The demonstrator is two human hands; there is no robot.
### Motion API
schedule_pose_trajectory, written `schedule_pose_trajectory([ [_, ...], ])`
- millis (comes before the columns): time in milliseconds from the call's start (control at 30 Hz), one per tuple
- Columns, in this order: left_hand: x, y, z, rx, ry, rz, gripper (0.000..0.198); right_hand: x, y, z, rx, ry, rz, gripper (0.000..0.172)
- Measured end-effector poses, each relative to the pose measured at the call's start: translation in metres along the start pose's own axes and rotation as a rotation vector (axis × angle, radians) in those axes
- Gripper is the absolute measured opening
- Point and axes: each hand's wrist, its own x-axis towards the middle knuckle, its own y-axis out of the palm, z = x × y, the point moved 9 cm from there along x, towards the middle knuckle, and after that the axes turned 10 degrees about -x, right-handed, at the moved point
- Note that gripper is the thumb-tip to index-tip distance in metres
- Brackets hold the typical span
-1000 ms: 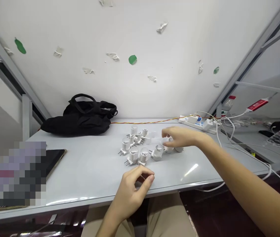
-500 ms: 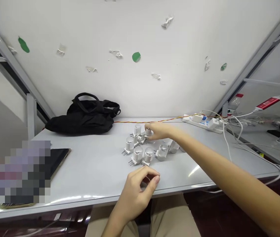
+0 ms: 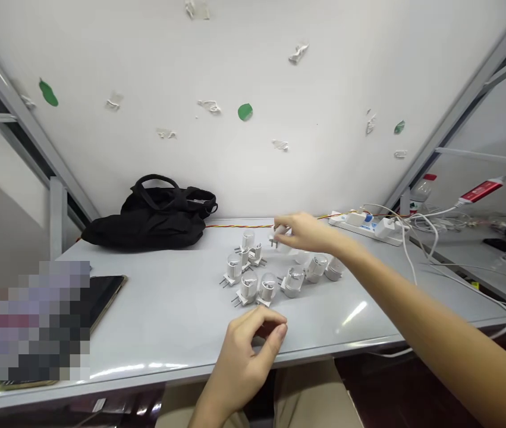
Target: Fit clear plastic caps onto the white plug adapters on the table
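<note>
My right hand [image 3: 297,232] reaches over the far side of the table, its fingers pinched round a small white plug-in unit [image 3: 280,230] whose prongs point down. Part of that unit is hidden by the fingers. Below and left of it several similar units stand in a loose group, each with a white base, metal prongs and a clear dome; one is the front plug-in unit [image 3: 267,288]. Near the table's front edge, my left hand [image 3: 248,351] is curled with thumb and forefinger together. No object shows in it, and it sits just in front of the group.
A black bag [image 3: 154,217] lies at the back left. A dark phone-like slab [image 3: 105,291] lies at the left, partly blurred out. At the back right is a white power strip [image 3: 371,229] with cables trailing toward the table edge. A twisted red-yellow wire [image 3: 239,226] runs along the back.
My right hand has moved slightly right and away from the group, carrying the plug-in unit with it. The left hand has kept its curled pose. The view has tilted up a little.
</note>
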Motion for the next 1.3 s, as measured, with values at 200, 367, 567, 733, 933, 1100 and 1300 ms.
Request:
schedule_pose_trajectory([
  [200,-0.004,-0.007,-0.003,-0.218,0.196,-0.113,0.046,-0.08,-0.04,0.022,0.477,0.01,-0.029,0.025],
  [367,-0.007,-0.001,-0.011,-0.275,0.284,-0.008,0.071,-0.123,-0.007,0.065,0.538,-0.163,0.025,0.011],
  [567,-0.002,0.0,0.001,-0.294,0.049,0.058,0.05,-0.127,0.026,0.069,0.699,-0.153,-0.008,0.012],
  [733,-0.001,0.003,0.0,-0.424,0.008,0.087,0.051,-0.125,0.036,0.062,0.782,-0.127,-0.048,0.016],
  [933,0.001,0.001,0.0,-0.397,0.013,0.081,0.054,-0.127,0.044,0.058,0.835,-0.104,-0.041,0.021],
  [1100,-0.001,-0.001,0.001,-0.378,0.038,0.035,0.056,-0.127,0.052,0.053,0.935,-0.078,-0.039,0.024],
  [1300,-0.002,-0.006,-0.01,-0.198,0.144,-0.042,0.03,-0.122,0.062,0.05,0.958,-0.03,-0.042,0.027],
])
